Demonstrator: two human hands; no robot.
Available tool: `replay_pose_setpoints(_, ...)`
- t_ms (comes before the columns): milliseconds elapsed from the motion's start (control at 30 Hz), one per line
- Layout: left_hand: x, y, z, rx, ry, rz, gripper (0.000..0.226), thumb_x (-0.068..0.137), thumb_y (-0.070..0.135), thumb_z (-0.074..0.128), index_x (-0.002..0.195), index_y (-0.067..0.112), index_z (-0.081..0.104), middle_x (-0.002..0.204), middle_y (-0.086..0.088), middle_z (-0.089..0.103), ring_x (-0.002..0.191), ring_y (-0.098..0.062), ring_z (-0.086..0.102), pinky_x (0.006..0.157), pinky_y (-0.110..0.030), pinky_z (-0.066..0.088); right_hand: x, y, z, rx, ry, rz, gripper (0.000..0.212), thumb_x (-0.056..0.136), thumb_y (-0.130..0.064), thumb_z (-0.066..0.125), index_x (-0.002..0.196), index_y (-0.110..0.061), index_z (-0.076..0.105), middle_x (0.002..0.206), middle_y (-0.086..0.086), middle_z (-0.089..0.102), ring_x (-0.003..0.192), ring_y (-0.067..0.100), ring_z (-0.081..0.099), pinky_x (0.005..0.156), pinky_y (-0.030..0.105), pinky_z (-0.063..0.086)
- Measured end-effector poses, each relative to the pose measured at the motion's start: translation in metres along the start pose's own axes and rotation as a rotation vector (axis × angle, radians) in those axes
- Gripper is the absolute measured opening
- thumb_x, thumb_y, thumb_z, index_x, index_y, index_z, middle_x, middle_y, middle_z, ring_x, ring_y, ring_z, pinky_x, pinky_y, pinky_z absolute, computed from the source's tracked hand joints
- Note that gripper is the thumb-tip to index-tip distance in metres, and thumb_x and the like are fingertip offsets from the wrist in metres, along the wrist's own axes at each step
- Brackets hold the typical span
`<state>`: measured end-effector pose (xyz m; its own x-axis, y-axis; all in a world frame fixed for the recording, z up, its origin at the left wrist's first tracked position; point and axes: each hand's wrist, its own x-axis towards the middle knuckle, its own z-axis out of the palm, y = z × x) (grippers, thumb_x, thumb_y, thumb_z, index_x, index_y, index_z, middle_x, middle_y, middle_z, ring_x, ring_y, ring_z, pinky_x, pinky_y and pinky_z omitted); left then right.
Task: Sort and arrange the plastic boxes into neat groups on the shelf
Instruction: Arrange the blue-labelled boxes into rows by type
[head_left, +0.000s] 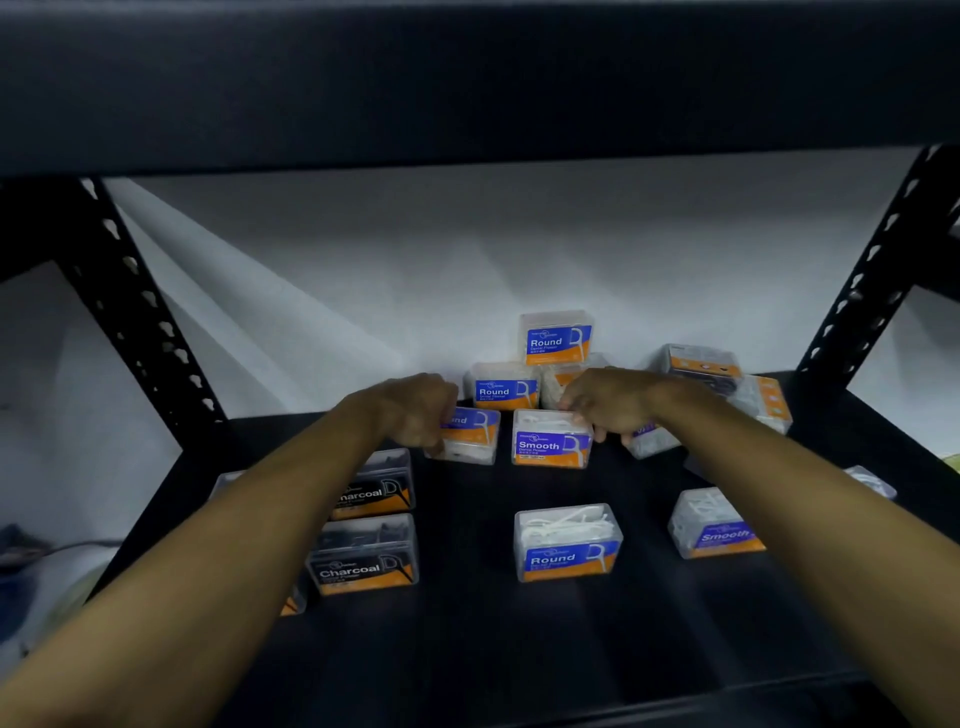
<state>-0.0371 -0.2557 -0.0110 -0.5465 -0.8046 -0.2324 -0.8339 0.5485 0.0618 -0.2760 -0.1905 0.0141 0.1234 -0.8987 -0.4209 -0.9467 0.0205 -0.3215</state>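
Several clear plastic floss boxes stand on a dark shelf. My left hand grips the left side of a blue-labelled box at mid-depth. My right hand holds the top right edge of a "Smooth" box beside it. Behind them sit "Round" boxes, one on the shelf and one stacked higher. Two black "Charcoal" boxes stand at the left, partly under my left forearm. A "Round" box and a "Smooth" box stand nearer the front.
Black perforated uprights rise at the left and right, with the upper shelf overhead. More boxes lie tilted at the back right, partly hidden by my right arm. A white wall backs the shelf.
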Motion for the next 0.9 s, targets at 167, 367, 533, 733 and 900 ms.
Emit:
replay_pose_setpoints(167,-0.002,-0.002,-0.003,-0.086,-0.043,-0.040,0.046,0.073,0.031,0.081,0.109,0.024,0.051,0.114,0.003,0.054,0.095,-0.015,0.052,0.073,-0.030,0.040,0.000,0.001,0.000,-0.070,0.014,-0.026,0.030,0.099,-0.018,0.045,0.127,-0.015,0.055,0.104,0.001,0.062,0.097,0.019,0.062,0.067,0.025,0.052)
replay_pose_setpoints(367,0.000,0.004,-0.007,-0.207,-0.106,-0.035,0.076,0.080,0.018,0.076,0.143,0.020,0.034,0.136,-0.001,0.051,0.114,-0.016,0.050,0.091,-0.031,0.043,0.001,-0.006,0.001,-0.167,0.073,-0.086,0.041,0.094,-0.043,0.052,0.124,-0.016,0.057,0.124,0.002,0.060,0.112,0.017,0.055,0.093,0.031,0.042)
replay_pose_setpoints(533,0.006,0.009,0.002,-0.171,-0.133,0.004,0.056,0.079,0.020,0.075,0.129,0.024,0.050,0.126,0.000,0.058,0.107,-0.016,0.055,0.093,-0.033,0.047,0.004,-0.008,0.016,-0.123,0.099,-0.147,0.046,0.084,-0.039,0.069,0.125,-0.024,0.055,0.124,0.000,0.060,0.110,0.017,0.056,0.095,0.035,0.045)
replay_pose_setpoints(733,0.000,0.010,0.002,-0.133,-0.047,-0.010,0.049,0.071,0.038,0.080,0.112,0.022,0.059,0.107,0.001,0.061,0.091,-0.014,0.059,0.081,-0.033,0.052,-0.004,0.001,0.019,0.049,0.171,-0.148,0.050,0.087,-0.024,0.066,0.134,-0.024,0.049,0.131,0.002,0.055,0.118,0.019,0.052,0.098,0.035,0.043)
replay_pose_setpoints(900,-0.013,0.011,-0.005,-0.241,0.080,-0.045,0.056,0.069,0.037,0.080,0.113,0.021,0.049,0.103,0.003,0.056,0.087,-0.012,0.056,0.071,-0.028,0.048,-0.035,0.016,-0.007,0.139,0.357,-0.183,0.055,0.087,-0.017,0.068,0.138,-0.020,0.048,0.138,0.002,0.051,0.124,0.017,0.048,0.098,0.024,0.036)
